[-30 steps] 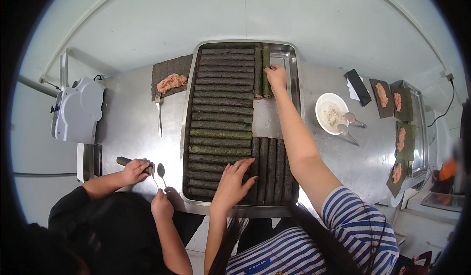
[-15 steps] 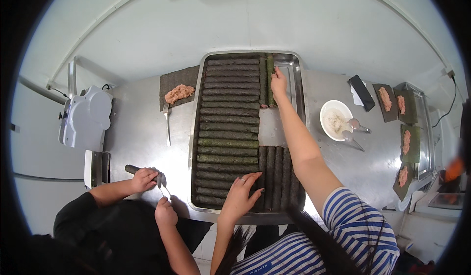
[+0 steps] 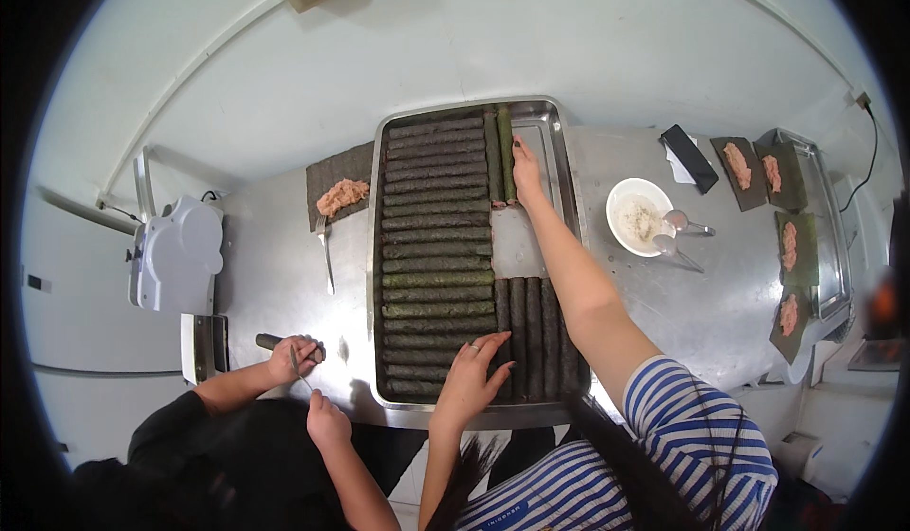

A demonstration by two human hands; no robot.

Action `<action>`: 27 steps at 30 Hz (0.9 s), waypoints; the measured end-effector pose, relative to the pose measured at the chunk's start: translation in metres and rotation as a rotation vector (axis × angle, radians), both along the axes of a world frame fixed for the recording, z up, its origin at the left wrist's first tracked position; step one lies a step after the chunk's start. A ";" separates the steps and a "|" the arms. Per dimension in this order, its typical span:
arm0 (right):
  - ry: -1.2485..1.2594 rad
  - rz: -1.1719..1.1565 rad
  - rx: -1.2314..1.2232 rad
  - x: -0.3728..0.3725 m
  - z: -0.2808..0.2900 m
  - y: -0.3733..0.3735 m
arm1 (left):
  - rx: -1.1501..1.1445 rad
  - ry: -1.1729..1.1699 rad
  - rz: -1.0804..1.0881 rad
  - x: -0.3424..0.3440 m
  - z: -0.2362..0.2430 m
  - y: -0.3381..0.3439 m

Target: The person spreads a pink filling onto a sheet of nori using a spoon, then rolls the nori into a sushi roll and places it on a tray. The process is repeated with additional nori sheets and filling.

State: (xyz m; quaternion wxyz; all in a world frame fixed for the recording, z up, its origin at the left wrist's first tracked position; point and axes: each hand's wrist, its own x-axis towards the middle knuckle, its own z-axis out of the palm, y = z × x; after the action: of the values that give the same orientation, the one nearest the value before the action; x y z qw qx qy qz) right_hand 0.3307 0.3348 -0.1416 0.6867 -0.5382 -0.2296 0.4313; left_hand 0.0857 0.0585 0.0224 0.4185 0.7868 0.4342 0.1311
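In a large metal tray [image 3: 561, 199] lie many dark seaweed rolls, most set crosswise in a long left column. My right hand [image 3: 528, 173] reaches to the tray's far right part, its fingertips against the right side of a greenish seaweed roll [image 3: 506, 152]. That roll stands lengthwise beside another lengthwise roll [image 3: 492, 156]. My left hand [image 3: 471, 379] is open, fingers apart, over the near rolls, with fingertips at the left end of a lengthwise group of several rolls [image 3: 533, 337]. It grips nothing.
At left, a co-worker's hand [image 3: 292, 358] holds a seaweed roll [image 3: 268, 340]; the other [image 3: 327, 421] holds a utensil. A fork [image 3: 328, 258] touches pink filling on a seaweed sheet [image 3: 332, 166]. Right stand a white bowl [image 3: 621, 232] with spoons, a black case [image 3: 690, 156] and filled sheets [image 3: 796, 237].
The view has shifted slightly, showing more of the wall outlet. My hands keep nearly the same places on the rolls. The co-worker's utensil has moved up against the roll.
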 end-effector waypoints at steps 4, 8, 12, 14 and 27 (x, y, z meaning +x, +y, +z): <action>-0.004 0.003 0.059 0.002 -0.028 0.015 | -0.013 -0.012 -0.035 0.003 0.003 -0.004; -0.134 0.029 -0.010 -0.009 -0.019 0.013 | -0.003 0.006 -0.053 0.008 0.008 -0.009; -0.202 -0.005 -0.022 0.010 0.005 0.005 | -0.015 -0.012 -0.103 0.024 0.015 -0.011; -0.215 0.035 0.046 0.037 0.018 -0.008 | 0.008 -0.043 -0.180 0.039 0.021 -0.008; -1.076 -0.523 -0.159 0.280 0.115 -0.454 | -0.136 -0.090 -0.572 0.233 0.013 -0.091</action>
State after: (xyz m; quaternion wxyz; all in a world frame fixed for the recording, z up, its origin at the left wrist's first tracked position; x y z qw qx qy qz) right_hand 0.6107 -0.1188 -0.0271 0.5150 -0.7692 -0.3720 -0.0688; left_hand 0.3187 -0.0328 0.0358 0.5089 0.8409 0.1836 0.0131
